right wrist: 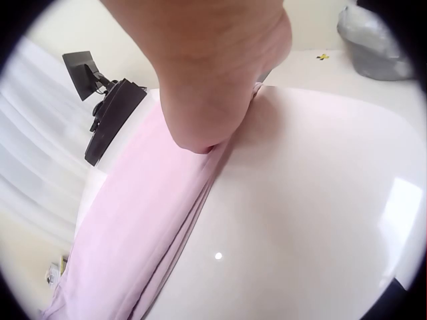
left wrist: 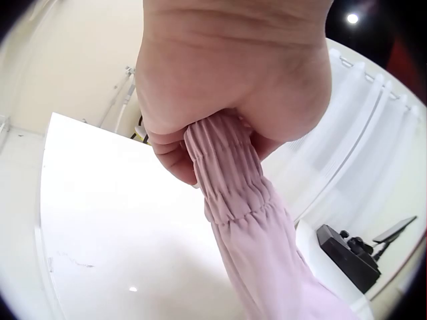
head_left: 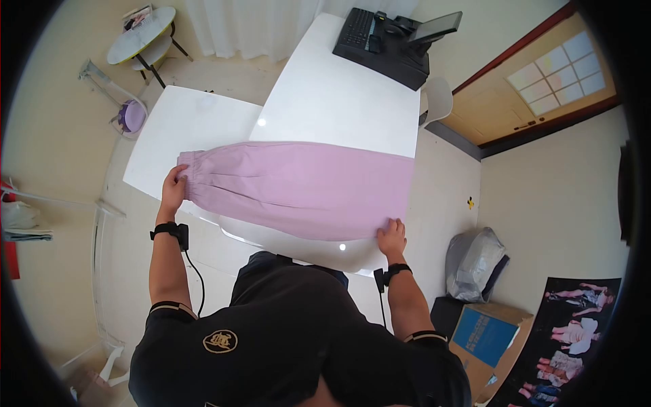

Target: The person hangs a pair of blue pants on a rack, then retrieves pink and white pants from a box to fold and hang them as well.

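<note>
A pink garment (head_left: pixel 305 186) with a gathered elastic end lies stretched lengthwise across the white table (head_left: pixel 339 115). My left hand (head_left: pixel 173 188) grips the gathered end; in the left wrist view the hand (left wrist: pixel 233 73) has its fingers curled round the ruched band (left wrist: pixel 230 167). At the near corner of the wide end is my right hand (head_left: pixel 392 239), and in the right wrist view that hand (right wrist: pixel 213 87) pinches the garment's edge (right wrist: pixel 160 200), its fingertips mostly hidden behind the palm.
A black device with keyboard and screen (head_left: pixel 386 44) stands at the table's far end. Beyond the right side are a white chair (head_left: pixel 437 102), a grey bag-lined bin (head_left: pixel 471 264) and a cardboard box (head_left: pixel 491 339). A small round table (head_left: pixel 141 37) stands at the back left.
</note>
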Demonstrator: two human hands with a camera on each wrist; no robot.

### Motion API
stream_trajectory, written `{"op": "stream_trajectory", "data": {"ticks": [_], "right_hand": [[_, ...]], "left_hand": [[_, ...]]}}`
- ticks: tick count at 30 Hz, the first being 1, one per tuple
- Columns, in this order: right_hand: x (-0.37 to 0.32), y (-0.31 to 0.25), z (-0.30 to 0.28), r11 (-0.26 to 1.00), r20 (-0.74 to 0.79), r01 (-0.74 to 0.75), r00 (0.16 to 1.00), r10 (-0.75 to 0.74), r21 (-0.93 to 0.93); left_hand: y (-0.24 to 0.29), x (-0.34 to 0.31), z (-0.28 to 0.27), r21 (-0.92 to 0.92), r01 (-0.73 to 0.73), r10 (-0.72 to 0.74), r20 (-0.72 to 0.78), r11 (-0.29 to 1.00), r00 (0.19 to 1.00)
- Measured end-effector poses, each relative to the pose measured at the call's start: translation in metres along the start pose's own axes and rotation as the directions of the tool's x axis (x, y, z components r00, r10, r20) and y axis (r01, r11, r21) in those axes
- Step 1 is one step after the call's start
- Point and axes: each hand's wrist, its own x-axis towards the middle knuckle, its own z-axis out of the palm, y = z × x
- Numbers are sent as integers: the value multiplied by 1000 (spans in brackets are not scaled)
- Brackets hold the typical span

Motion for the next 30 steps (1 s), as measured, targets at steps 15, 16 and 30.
{"op": "stream_trajectory", "data": {"ticks": [15, 16, 30], "right_hand": [[25, -71, 7, 962, -228, 262, 935, -273, -77], [28, -76, 8, 958, -221, 276, 932, -286, -74], [6, -119, 29, 815, -152, 576, 802, -577, -57]], "left_hand": [[-23, 60, -6, 109, -10, 20, -93, 994, 995], [-23, 70, -9, 115, -2, 14, -105, 993, 994], [16, 2, 165, 675, -235, 131, 202, 699, 971]]}}
